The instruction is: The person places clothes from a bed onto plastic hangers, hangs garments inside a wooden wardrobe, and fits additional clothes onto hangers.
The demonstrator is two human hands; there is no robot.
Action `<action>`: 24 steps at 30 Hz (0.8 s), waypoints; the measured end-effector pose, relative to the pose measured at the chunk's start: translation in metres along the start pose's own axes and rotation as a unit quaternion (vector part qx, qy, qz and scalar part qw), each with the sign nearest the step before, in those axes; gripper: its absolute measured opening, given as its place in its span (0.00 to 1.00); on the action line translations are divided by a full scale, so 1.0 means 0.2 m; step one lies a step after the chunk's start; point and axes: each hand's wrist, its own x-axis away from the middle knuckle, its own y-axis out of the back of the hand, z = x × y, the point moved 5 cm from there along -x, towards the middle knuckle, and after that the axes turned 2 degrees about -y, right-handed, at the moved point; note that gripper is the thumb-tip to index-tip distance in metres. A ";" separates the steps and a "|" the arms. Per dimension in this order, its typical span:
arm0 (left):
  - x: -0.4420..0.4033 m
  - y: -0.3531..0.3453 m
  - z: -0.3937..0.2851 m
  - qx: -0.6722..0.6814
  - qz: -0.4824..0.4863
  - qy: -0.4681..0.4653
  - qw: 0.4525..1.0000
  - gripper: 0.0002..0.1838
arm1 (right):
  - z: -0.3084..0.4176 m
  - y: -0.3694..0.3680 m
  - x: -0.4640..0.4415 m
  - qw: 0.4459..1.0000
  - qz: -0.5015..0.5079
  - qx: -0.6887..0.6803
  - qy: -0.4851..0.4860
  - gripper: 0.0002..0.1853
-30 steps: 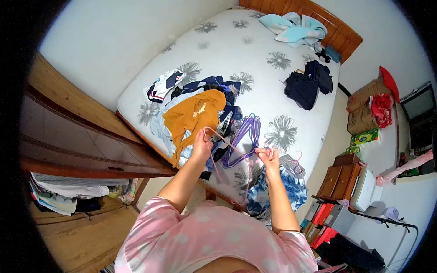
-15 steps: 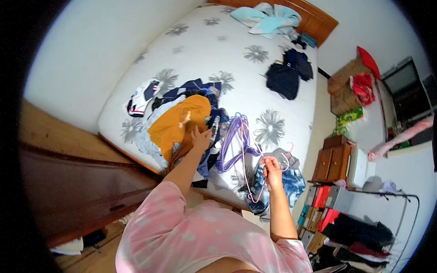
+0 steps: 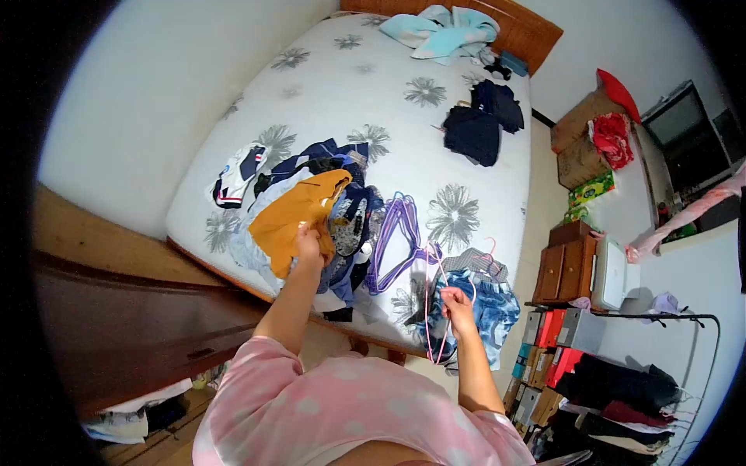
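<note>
My left hand (image 3: 308, 244) is closed on the near edge of a mustard-yellow garment (image 3: 286, 216), which lies on a heap of dark and light blue clothes (image 3: 315, 161). What kind of garment it is, I cannot tell. In my right hand (image 3: 457, 306) is a pink clothes hanger (image 3: 428, 314), its long side hanging down toward the bed's near edge. Between my hands several purple hangers (image 3: 394, 247) lie together on the mattress. Under and behind the pink hanger are blue tie-dyed clothes (image 3: 491, 304) and a grey checked garment (image 3: 475, 262).
Dark folded clothes (image 3: 472, 133) and a light blue blanket (image 3: 447, 35) lie farther up the bed (image 3: 373, 85). A white garment (image 3: 237, 175) sits at the left. Shoe boxes (image 3: 536, 373) and a clothes rack (image 3: 660, 317) stand right; a brown cabinet (image 3: 140, 326) borders the left.
My left hand has moved left and gripped the mustard garment, drawing its near side off the dark clothes. My right hand has lowered slightly and turned the pink hanger.
</note>
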 end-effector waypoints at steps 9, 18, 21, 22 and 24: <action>0.80 -0.18 -0.01 -0.038 0.220 0.043 0.974 0.27 | 0.32 -0.70 0.01 0.977 0.206 0.004 0.053 0.16; 1.33 -0.32 0.17 -0.152 0.462 0.037 0.873 0.22 | 0.29 -0.41 0.11 0.977 0.122 -0.060 0.165 0.18; 1.32 -0.32 0.07 -0.175 0.396 -0.001 0.902 0.12 | 0.44 -0.24 0.24 0.959 0.161 -0.018 0.233 0.16; 1.31 -0.33 0.04 -0.187 0.380 -0.043 0.905 0.11 | 0.49 -0.20 0.30 0.955 0.177 -0.027 0.236 0.15; 1.38 -0.40 -0.05 -0.206 0.368 -0.092 0.902 0.09 | 0.57 -0.13 0.42 0.948 0.208 -0.045 0.237 0.14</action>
